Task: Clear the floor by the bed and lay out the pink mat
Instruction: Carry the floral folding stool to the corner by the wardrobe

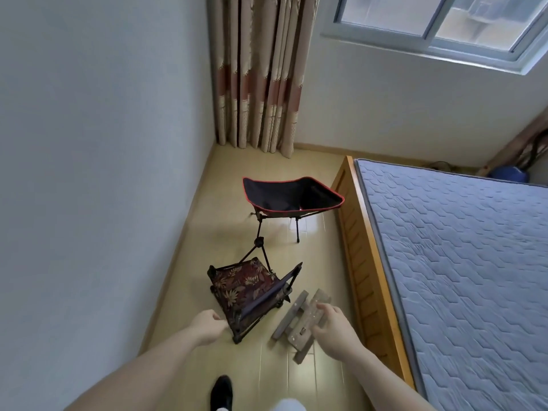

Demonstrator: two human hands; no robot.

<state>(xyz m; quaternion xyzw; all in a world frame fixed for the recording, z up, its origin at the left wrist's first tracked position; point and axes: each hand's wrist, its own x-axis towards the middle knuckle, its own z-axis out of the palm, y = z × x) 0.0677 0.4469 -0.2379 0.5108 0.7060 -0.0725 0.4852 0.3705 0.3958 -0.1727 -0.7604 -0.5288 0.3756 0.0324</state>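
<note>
A low folding chair with a dark floral seat (246, 287) stands on the wood floor (267, 369) between the wall and the bed (462, 262). My left hand (207, 323) is at its near corner, fingers curled on the frame edge. Right of it lies a small grey wooden stool (299, 324); my right hand (333, 326) grips its top plank from the right. Further back stands a black folding camp chair with red trim (289, 195). No pink mat is in view.
The floor strip is narrow, with a white wall (103, 173) on the left and the wooden bed frame (360, 262) on the right. Striped curtains (261, 75) hang in the far corner under a window (439, 22). My dark shoe (221, 391) is at the bottom.
</note>
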